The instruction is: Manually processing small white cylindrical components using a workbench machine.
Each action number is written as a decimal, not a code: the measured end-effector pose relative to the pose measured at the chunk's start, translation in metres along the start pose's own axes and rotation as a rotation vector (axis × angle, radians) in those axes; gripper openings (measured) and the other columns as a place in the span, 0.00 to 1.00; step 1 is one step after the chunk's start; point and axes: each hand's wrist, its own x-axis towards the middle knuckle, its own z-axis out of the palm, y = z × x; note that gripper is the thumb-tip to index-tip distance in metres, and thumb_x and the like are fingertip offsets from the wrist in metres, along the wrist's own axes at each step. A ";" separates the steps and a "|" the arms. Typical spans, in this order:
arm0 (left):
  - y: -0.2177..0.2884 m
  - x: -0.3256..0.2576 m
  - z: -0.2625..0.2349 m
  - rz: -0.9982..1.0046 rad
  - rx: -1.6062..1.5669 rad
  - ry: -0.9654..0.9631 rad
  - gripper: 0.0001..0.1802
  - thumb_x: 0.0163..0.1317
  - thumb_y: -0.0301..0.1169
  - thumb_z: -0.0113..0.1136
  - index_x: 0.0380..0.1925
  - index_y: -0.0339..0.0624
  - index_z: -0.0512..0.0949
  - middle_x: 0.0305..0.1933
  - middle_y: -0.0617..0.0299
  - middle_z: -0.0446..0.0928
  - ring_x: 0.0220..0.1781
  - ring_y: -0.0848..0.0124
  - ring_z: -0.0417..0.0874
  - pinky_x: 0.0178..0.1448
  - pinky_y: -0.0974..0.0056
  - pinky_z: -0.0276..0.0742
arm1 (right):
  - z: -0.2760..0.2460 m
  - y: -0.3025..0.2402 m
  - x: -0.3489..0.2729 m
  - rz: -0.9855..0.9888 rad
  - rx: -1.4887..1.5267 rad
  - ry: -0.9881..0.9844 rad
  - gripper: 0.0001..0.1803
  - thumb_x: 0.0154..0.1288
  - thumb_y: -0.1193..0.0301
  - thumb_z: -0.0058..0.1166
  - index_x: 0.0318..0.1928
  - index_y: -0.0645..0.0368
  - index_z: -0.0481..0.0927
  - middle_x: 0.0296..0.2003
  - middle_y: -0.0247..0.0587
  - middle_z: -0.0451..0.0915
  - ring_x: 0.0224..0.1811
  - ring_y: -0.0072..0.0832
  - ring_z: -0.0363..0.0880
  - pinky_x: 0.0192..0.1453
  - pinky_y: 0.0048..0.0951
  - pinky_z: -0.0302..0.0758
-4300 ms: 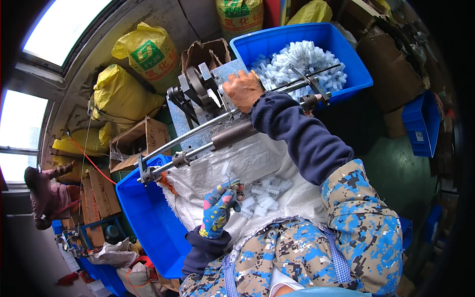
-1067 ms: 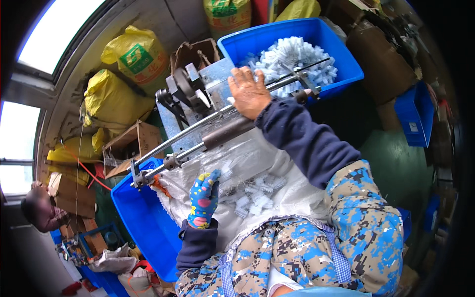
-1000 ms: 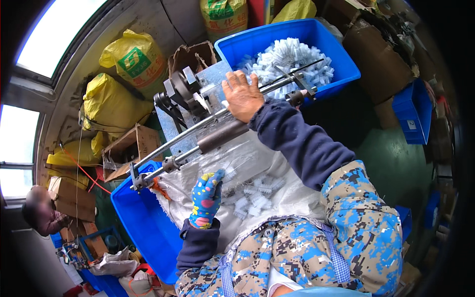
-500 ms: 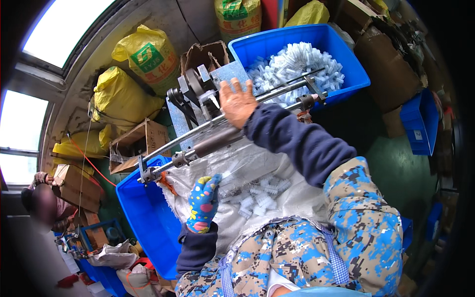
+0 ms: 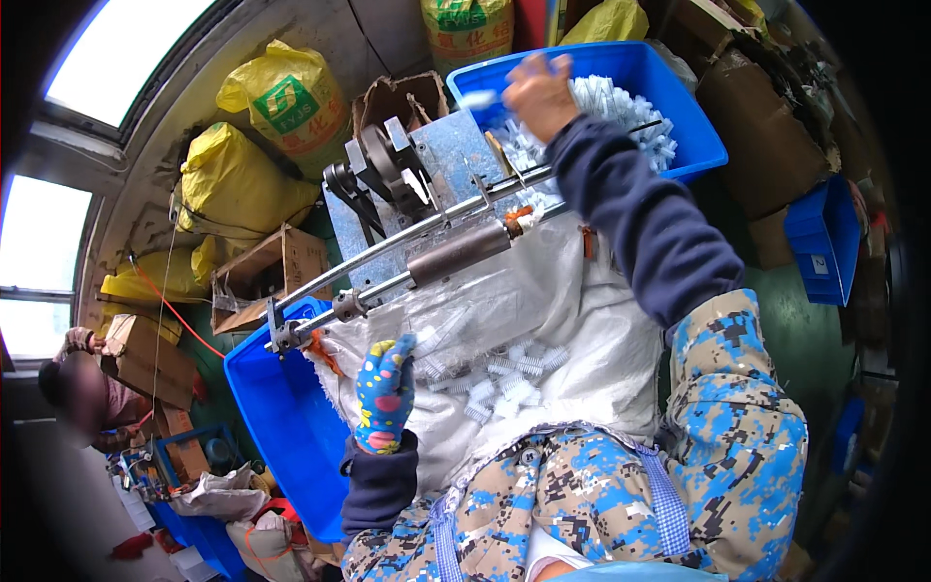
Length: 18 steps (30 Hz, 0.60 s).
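Note:
My left hand (image 5: 384, 396), in a blue glove with coloured dots, is closed above the white woven sheet (image 5: 601, 373) over my lap; what its fingers hold, if anything, is hidden. Close to it on the sheet lies a pile of small translucent ribbed plastic pieces (image 5: 509, 376). My bare right hand (image 5: 541, 97), blurred, is above the blue bin (image 5: 679, 102), which holds a heap of white plastic pieces (image 5: 621, 112). A smeared white piece (image 5: 477, 100) shows just left of its fingers; whether they touch it cannot be told.
A bench machine (image 5: 393, 165) with dark wheels and long metal rods (image 5: 388, 250) stands ahead of me. A second blue bin (image 5: 281, 417) is at my left. Yellow sacks (image 5: 228, 184) and an open wooden box (image 5: 276, 276) lie beyond. Another person (image 5: 92, 388) is at far left.
My right hand has moved from the machine, up and right, to above the blue bin. The rods of the machine have shifted. My left hand has moved slightly left and down.

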 end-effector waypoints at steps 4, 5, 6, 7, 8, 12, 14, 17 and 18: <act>0.001 0.000 0.001 -0.024 -0.054 0.015 0.15 0.50 0.16 0.55 0.39 0.41 0.76 0.33 0.54 0.75 0.34 0.58 0.78 0.36 0.65 0.74 | -0.034 -0.002 -0.031 -0.095 0.447 0.173 0.07 0.49 0.67 0.54 0.22 0.56 0.74 0.23 0.42 0.74 0.29 0.35 0.72 0.33 0.36 0.67; 0.003 0.005 0.009 0.029 -0.083 0.024 0.15 0.49 0.17 0.55 0.39 0.42 0.76 0.33 0.54 0.75 0.33 0.58 0.78 0.35 0.63 0.73 | -0.046 -0.036 -0.055 -0.327 0.704 0.362 0.06 0.47 0.70 0.53 0.21 0.57 0.72 0.22 0.45 0.74 0.25 0.37 0.73 0.29 0.37 0.68; 0.005 0.008 0.011 0.073 -0.100 0.036 0.16 0.48 0.17 0.56 0.39 0.44 0.76 0.33 0.54 0.75 0.32 0.57 0.77 0.34 0.61 0.73 | -0.084 -0.069 -0.083 -0.414 0.947 -0.012 0.17 0.46 0.75 0.51 0.40 0.66 0.74 0.34 0.51 0.76 0.36 0.41 0.76 0.38 0.39 0.73; 0.011 0.015 0.015 0.141 -0.135 0.037 0.16 0.48 0.18 0.57 0.39 0.43 0.76 0.33 0.54 0.74 0.33 0.57 0.77 0.34 0.61 0.73 | -0.100 -0.096 -0.111 -0.421 0.945 -0.114 0.19 0.46 0.77 0.49 0.43 0.69 0.73 0.32 0.53 0.76 0.35 0.43 0.77 0.37 0.40 0.74; 0.015 0.018 0.015 0.145 -0.165 -0.005 0.16 0.48 0.18 0.57 0.40 0.43 0.76 0.33 0.55 0.74 0.33 0.57 0.77 0.35 0.61 0.73 | -0.117 -0.111 -0.131 -0.428 1.108 -0.336 0.17 0.45 0.77 0.50 0.39 0.69 0.72 0.29 0.53 0.76 0.31 0.47 0.77 0.35 0.40 0.74; 0.019 0.009 0.008 -0.027 -0.327 -0.102 0.20 0.48 0.20 0.58 0.44 0.44 0.75 0.33 0.55 0.74 0.34 0.59 0.77 0.38 0.64 0.73 | -0.094 -0.103 -0.141 -0.394 1.184 -0.381 0.03 0.49 0.74 0.48 0.25 0.60 0.71 0.21 0.49 0.75 0.26 0.47 0.76 0.30 0.43 0.73; -0.005 -0.013 0.007 -0.231 -0.505 -0.122 0.24 0.49 0.21 0.59 0.49 0.41 0.73 0.39 0.59 0.74 0.39 0.67 0.77 0.43 0.68 0.72 | -0.082 -0.082 -0.115 -0.279 1.060 -0.196 0.02 0.50 0.76 0.47 0.26 0.57 0.73 0.22 0.48 0.75 0.27 0.44 0.77 0.31 0.41 0.73; -0.006 -0.023 0.010 -0.550 -0.946 -0.141 0.26 0.50 0.22 0.60 0.52 0.36 0.69 0.39 0.65 0.74 0.41 0.75 0.75 0.48 0.71 0.70 | -0.069 -0.074 -0.061 -0.139 0.745 -0.028 0.04 0.51 0.75 0.46 0.24 0.58 0.75 0.28 0.45 0.75 0.32 0.42 0.77 0.32 0.39 0.74; -0.001 -0.021 0.011 -0.560 -1.047 -0.139 0.25 0.51 0.22 0.59 0.53 0.35 0.69 0.37 0.65 0.74 0.39 0.76 0.75 0.48 0.72 0.70 | -0.052 -0.081 -0.044 -0.183 0.624 -0.040 0.05 0.52 0.74 0.46 0.26 0.57 0.77 0.32 0.44 0.75 0.38 0.41 0.75 0.36 0.40 0.73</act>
